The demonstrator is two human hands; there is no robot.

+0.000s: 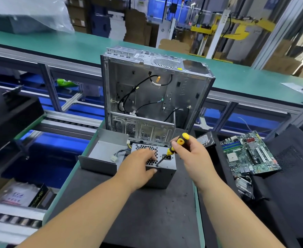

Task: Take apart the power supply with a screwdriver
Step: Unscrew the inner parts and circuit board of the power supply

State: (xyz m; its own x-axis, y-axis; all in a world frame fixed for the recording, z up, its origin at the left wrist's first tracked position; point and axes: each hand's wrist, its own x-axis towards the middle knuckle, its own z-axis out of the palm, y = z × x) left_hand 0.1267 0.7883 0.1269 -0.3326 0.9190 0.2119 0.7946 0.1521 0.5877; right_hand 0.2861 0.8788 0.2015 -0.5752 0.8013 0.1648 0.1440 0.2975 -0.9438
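PSU (162,174) set on black mat (147,212), in front of open case (154,93); grille face up. Left hand (140,164) laid over grille, thumb curled onto front wall, box steadied. Right hand (188,153) closed round screwdriver (175,144); tip seated at screw near grille edge. Box judged rigid sheet steel, moderately heavy, edges likely sharp. Best held by side walls, not by wire loom (119,153). Slip of tip possible under torque.
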